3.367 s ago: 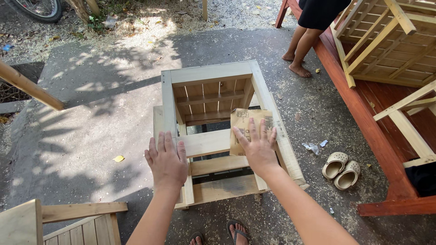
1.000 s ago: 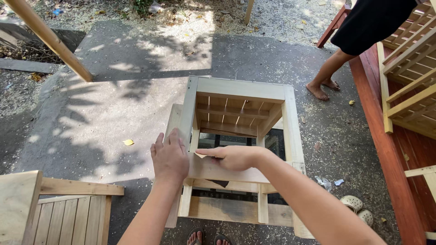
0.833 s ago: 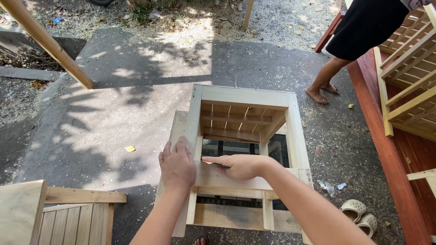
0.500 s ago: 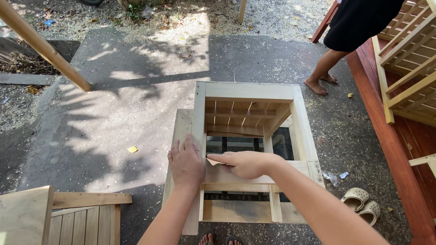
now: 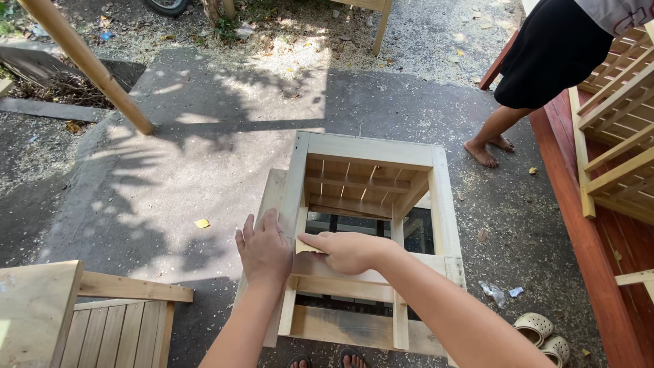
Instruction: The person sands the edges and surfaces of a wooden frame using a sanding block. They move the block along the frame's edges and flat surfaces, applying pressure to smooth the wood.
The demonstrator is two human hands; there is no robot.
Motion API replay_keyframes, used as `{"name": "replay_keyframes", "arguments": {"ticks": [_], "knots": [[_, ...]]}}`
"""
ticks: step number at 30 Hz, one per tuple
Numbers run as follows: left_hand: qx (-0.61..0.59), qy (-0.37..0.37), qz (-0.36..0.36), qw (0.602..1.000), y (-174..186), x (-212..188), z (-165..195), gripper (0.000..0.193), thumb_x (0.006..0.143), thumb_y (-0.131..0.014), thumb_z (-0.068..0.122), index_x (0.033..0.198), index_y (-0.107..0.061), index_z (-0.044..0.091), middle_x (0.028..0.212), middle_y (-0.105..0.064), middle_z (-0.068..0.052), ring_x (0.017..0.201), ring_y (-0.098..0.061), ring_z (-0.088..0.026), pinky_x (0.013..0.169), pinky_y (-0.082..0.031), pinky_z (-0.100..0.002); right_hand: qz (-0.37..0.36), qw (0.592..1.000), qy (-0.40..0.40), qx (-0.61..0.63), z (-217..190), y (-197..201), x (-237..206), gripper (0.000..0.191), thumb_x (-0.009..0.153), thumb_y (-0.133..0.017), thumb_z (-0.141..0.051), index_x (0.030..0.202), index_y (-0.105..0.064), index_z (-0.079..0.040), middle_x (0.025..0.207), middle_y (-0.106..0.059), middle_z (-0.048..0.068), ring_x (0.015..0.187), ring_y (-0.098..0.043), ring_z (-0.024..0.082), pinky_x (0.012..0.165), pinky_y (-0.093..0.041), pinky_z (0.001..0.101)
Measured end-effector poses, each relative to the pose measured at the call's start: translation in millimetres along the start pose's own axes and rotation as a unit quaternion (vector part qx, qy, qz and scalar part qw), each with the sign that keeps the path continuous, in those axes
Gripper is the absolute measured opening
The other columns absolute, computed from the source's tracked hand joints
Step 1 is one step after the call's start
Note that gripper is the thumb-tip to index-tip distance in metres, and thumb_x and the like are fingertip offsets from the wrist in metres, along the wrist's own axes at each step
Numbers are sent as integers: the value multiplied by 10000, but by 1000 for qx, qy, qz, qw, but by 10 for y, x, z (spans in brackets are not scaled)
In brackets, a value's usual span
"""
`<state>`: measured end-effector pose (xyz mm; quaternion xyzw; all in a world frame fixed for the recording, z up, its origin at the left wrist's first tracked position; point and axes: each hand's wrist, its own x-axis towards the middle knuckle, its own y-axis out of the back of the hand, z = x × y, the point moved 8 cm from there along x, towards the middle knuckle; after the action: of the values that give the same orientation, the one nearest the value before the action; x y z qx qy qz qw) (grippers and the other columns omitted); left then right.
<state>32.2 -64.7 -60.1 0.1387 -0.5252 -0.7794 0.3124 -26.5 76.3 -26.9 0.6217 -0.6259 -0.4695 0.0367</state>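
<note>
My left hand (image 5: 264, 251) lay flat, fingers spread, steadying the pale slatted wooden frame (image 5: 368, 238); my right hand (image 5: 347, 251) pinched tan sandpaper (image 5: 304, 244) against its rail.

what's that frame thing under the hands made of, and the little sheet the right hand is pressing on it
The frame looks like bare, unpainted softwood: pale boards with visible grain and no sheen. The sheet under the right hand is thin, tan and flat, probably sandpaper or card; too little shows to tell. The left hand lies flat on the frame's left rail.
</note>
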Motion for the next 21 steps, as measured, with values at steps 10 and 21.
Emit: {"name": "replay_keyframes", "arguments": {"ticks": [10,21], "knots": [[74,23,-2,997,124,-169,-82,505,1029,-377,355,1463,-500,127,1525,-510,-62,1493,-307,-357,1220,-162,-595,63,997,15,-38,-120,13,22,620,1038,-450,-300,1605,-241,-158,1464,-503,163,1232,-565,378,1022,-453,453],[89,6,35,995,158,-132,-35,507,996,-415,357,1438,-507,126,1573,-426,-92,1531,-196,-369,1205,-86,-630,135,975,31,-171,-266,8,-38,698,936,-518,-99,1590,-280,-149,1506,-450,193,1237,-546,397,1007,-443,501]]}}
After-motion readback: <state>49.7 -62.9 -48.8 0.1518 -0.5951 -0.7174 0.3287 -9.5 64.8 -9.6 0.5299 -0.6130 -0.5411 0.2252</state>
